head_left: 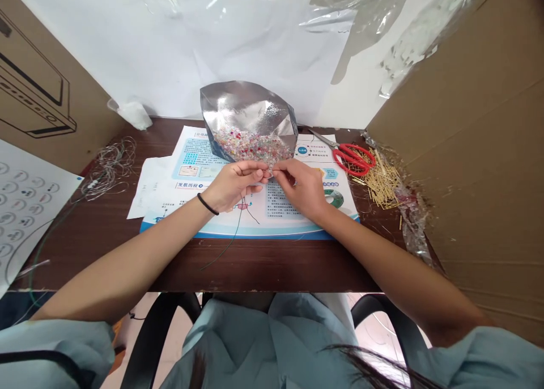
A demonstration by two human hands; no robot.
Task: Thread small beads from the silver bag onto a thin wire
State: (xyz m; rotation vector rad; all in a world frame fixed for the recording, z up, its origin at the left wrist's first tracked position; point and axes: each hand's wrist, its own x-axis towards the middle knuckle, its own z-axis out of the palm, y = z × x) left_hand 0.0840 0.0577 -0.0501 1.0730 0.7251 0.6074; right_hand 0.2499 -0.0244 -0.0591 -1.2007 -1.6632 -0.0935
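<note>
Centre of frame: left hand point(235, 185) and right hand point(298, 187) held over a printed leaflet point(308, 210), fingertips point(272, 174) meeting. Left grip closed, thumb against forefinger; right grip closed likewise, its thumb and forefinger pinched toward the left one. Whatever lies between them is too small to make out.

A thin dark wire point(232, 239) leaves the underside of the left hand and runs toward the lower left of frame in a loose curve, long axis slanting down and away from the hands, its far end lying on the table point(272, 270). A second fine strand point(253, 214) hangs just beside it. No beads visible on the exposed length of wire.

Directly ahead of the hands, a silver foil bag point(249, 108) stands open toward the person, with a large heap of mixed coloured beads point(250, 145) inside, close to the fingertips. Bulk of the beads remains in the bag.

Right of frame: red-handled scissors point(351, 159) and a heap of brass pins point(382, 179), beside crumpled plastic film point(414, 224). Left of centre: a tangled coil of fine wire point(113, 165). Far left: a sheet printed with rows of circles point(21, 207). Black band point(207, 204) on the left wrist.
</note>
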